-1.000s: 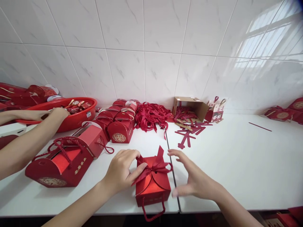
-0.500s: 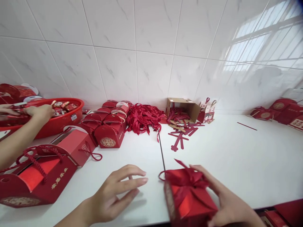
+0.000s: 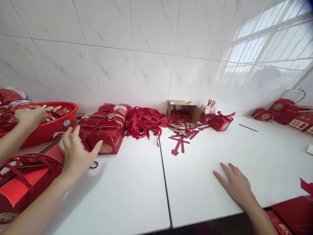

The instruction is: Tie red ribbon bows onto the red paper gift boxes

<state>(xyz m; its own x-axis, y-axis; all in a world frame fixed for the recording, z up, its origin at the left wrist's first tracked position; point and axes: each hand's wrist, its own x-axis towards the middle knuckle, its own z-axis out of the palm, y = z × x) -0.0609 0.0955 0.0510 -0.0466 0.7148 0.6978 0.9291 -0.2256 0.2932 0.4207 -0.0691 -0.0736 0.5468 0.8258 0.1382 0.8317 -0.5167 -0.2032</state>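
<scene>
My left hand (image 3: 77,153) is open, fingers spread, over the red gift boxes at the left. It is nearest to a box with a coral-red side (image 3: 52,150), which it partly hides; whether it touches the box I cannot tell. Close by stands a red box with a gold emblem (image 3: 106,145), and a larger red box with rope handles (image 3: 22,182) sits at the front left. My right hand (image 3: 236,184) is open and holds nothing, palm down at the white table (image 3: 195,189). A red box with a ribbon bow (image 3: 221,123) stands farther back.
A co-worker's hand (image 3: 30,117) is in a red basin (image 3: 70,114) of small packets. Along the wall lie red ribbons (image 3: 144,120) and an open cardboard box (image 3: 195,112) spilling dark-red strips (image 3: 181,140). More red boxes (image 3: 281,111) stand far right, near another person's hand.
The bowed box has left my right hand; one now stands at the back by the cardboard box. My left hand has moved left to the boxes. The view has shifted slightly right.
</scene>
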